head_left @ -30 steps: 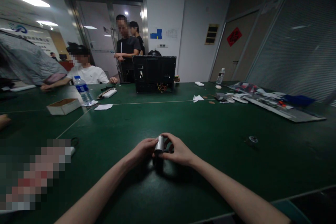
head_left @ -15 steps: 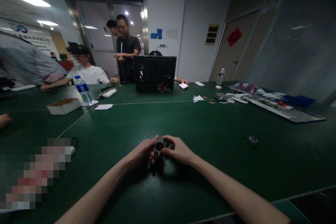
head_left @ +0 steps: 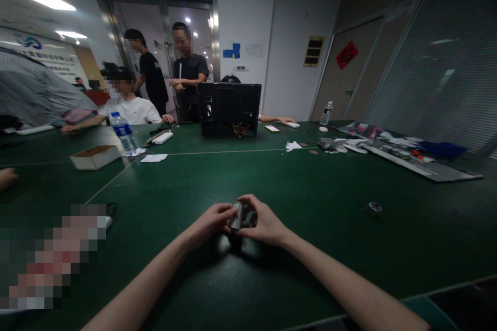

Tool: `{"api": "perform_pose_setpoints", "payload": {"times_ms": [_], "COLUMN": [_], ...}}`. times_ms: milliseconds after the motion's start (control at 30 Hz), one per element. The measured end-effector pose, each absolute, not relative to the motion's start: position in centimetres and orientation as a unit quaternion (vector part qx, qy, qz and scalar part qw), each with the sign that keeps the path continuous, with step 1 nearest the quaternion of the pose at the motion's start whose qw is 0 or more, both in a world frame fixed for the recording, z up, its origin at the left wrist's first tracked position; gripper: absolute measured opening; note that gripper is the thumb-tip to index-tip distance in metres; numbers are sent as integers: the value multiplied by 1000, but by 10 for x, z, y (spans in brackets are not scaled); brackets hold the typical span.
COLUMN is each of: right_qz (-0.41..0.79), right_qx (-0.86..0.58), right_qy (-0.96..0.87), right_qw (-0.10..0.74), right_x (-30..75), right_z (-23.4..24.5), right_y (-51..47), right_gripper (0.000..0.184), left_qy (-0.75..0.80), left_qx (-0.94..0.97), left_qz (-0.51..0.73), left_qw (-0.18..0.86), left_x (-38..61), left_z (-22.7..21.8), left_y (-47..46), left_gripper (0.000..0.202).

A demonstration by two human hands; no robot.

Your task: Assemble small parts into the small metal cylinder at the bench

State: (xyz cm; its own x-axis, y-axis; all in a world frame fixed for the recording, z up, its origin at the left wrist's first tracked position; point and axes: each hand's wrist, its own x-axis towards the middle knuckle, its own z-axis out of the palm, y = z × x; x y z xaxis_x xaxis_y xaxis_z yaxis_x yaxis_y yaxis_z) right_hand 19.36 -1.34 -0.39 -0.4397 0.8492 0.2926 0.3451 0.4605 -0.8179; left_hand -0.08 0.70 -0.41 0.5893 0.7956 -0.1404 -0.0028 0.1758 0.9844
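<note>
Between both hands, a little above the green table [head_left: 217, 176], is a small grey metal cylinder [head_left: 236, 218], its side now facing me. My left hand [head_left: 213, 221] grips it from the left, thumb on its side, with its other fingers partly hidden. From the right, my right hand [head_left: 265, 221] curls round it, holding it between the thumb below and the fingertips at the top. Away to the right lies a small round part [head_left: 375, 207] with a pale, light-coloured face.
A black computer case [head_left: 229, 108] stands across the table. On the left are an open box [head_left: 95, 158] and a water bottle [head_left: 123, 134]. At the right lies a board [head_left: 446, 171] with bags and clutter. Several people are beyond the table.
The cylinder has turned from showing its hollow open end to standing nearly upright, side on. Both hands shifted their grip slightly. Behind, a person by the door has moved left.
</note>
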Motion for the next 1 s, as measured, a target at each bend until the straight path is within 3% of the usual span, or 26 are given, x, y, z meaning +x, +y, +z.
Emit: {"api": "perform_pose_setpoints", "payload": {"times_ms": [267,733,1000], "right_qz": [325,295,262], "right_qx": [-360,-344,-357], "right_qy": [-794,-813,-819], "right_qw": [368,366,364], "right_x": [192,192,192], "right_z": [-8,-5,-13], "right_y": [-14,-17,-14], "right_gripper": [65,64,62], "left_qy": [364,331,322], "left_qx": [646,620,644], "left_qz": [267,277,294], "left_qw": [615,655,628], "left_x": [-1,-3,1], "left_z": [2,8,4], "left_y": [5,-1,4], "left_gripper": [45,44,38]}}
